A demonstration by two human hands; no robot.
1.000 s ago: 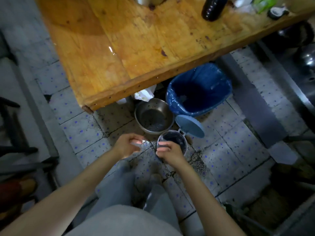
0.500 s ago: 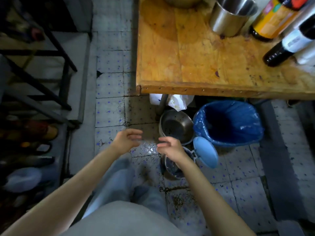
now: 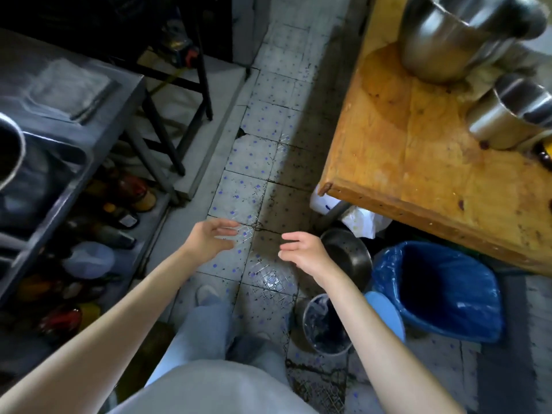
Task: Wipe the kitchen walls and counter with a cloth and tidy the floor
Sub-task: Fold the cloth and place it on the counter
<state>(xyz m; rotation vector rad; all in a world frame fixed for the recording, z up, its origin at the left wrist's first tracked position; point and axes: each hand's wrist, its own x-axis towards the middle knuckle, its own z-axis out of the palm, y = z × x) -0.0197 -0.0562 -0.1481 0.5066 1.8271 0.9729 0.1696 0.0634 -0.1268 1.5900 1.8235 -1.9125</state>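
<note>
While both hands hang free over the tiled floor (image 3: 239,162), the step in hand looks like the floor-tidying part, w/ no cloth picked up yet. The one cloth-like thing is a flat grey folded piece (image 3: 67,89) on the steel sink unit (image 3: 98,135), well left of the wooden desk (image 3: 418,162); can't tell for sure it's the wiping cloth. Next move prob. calls for reaching left to it, or bending to the stuff under the desk.

Desk: thick orange-brown planks, stained, scuffed, glossy wet-looking patch near the big steel pot (image 3: 466,34); a smaller steel cup (image 3: 513,115) sits just beside the pot. Floor left of the desk: pale square tiles w/ blue dots, dark grimy grout, one cracked tile. Under the desk's front edge: bin w/ crinkly blue liner (image 3: 442,288), round steel bowl (image 3: 349,255) just left of it, small round tub (image 3: 325,327) near the bin w/ a blue lid (image 3: 388,312) beside it, crumpled white bag (image 3: 361,216) by the desk leg.

Left hand (image 3: 209,237): loosely spread, fingers relaxed, holding nothing. Right hand (image 3: 301,252): same, fingers slack, empty, in front of the bowl.
</note>
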